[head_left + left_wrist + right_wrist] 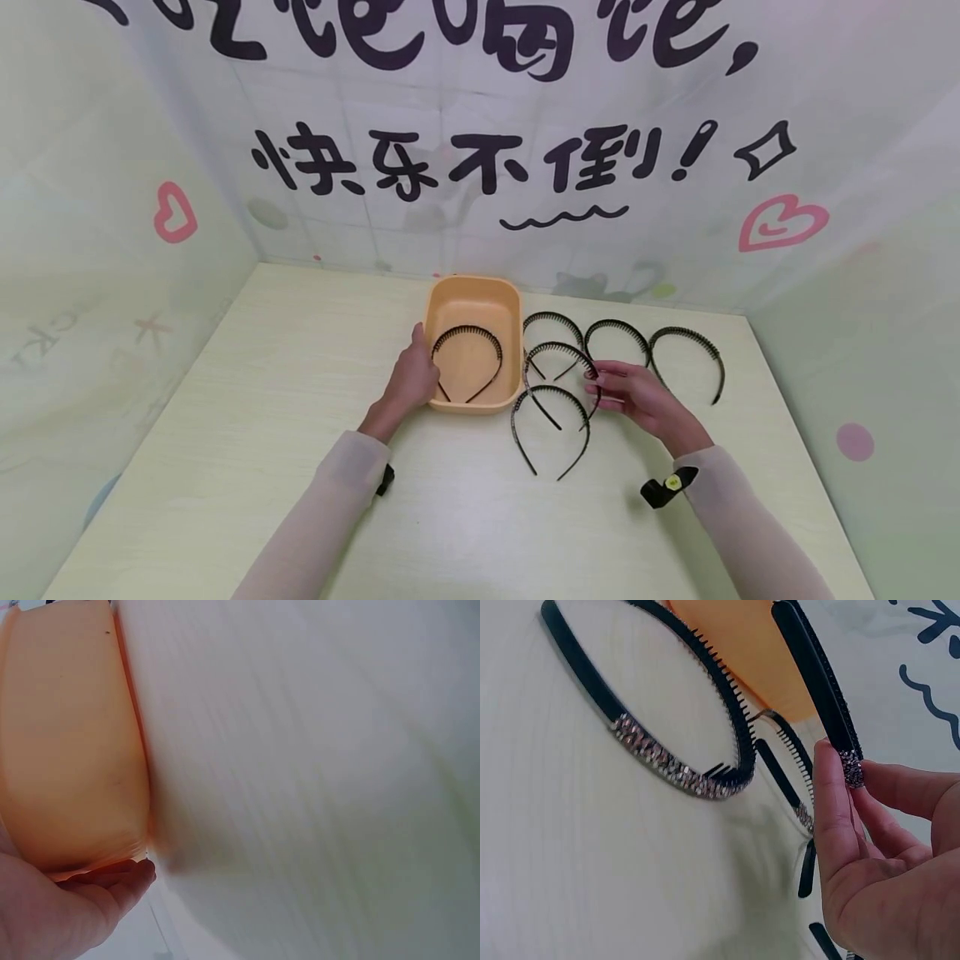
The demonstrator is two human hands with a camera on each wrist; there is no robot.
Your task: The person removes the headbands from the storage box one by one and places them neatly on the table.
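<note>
An orange plastic box [474,409] stands at the back of the table with one black toothed headband [467,328] inside. My left hand [411,379] grips the box's left side, thumb up along the rim; in the left wrist view its fingers [131,889] reach round the end of the box. My right hand [637,396] pinches another headband [558,344], raised just right of the box. In the right wrist view thumb and fingers hold that band at its glittery part [852,769]. Below it lies a headband [551,388] with glitter along one side.
Behind and right of the held band, more headbands lie on the table: one by the box [551,316], a middle one [617,323] and a far right one [686,333]. A printed curtain [450,225] with large lettering borders the table's back and sides.
</note>
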